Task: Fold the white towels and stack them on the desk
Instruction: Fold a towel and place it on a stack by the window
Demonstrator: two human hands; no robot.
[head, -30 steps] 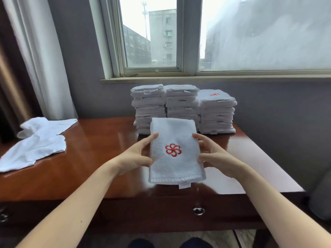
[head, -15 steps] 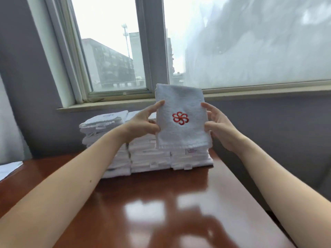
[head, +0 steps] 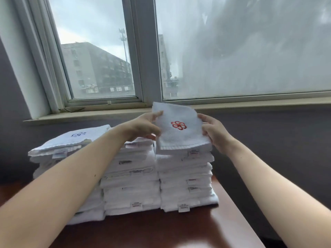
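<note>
A folded white towel [head: 180, 135] with a red flower emblem lies flat on top of the right stack [head: 186, 183] of folded towels. My left hand [head: 143, 127] pinches its left edge, thumb under and fingers on top. At the towel's right edge, my right hand [head: 214, 133] grips it with curled fingers. A middle stack [head: 131, 183] and a left stack [head: 71, 147], topped by a towel with a blue emblem, stand beside it on the brown desk [head: 161, 230].
The three stacks stand against the dark wall under the window sill [head: 89, 113]. The desk's right edge [head: 240, 212] runs close to the right stack. Bare desk surface lies in front of the stacks.
Both hands carried the folded towel from the desk's front up and forward, then lowered it onto the right stack. The view moved closer to the stacks.
</note>
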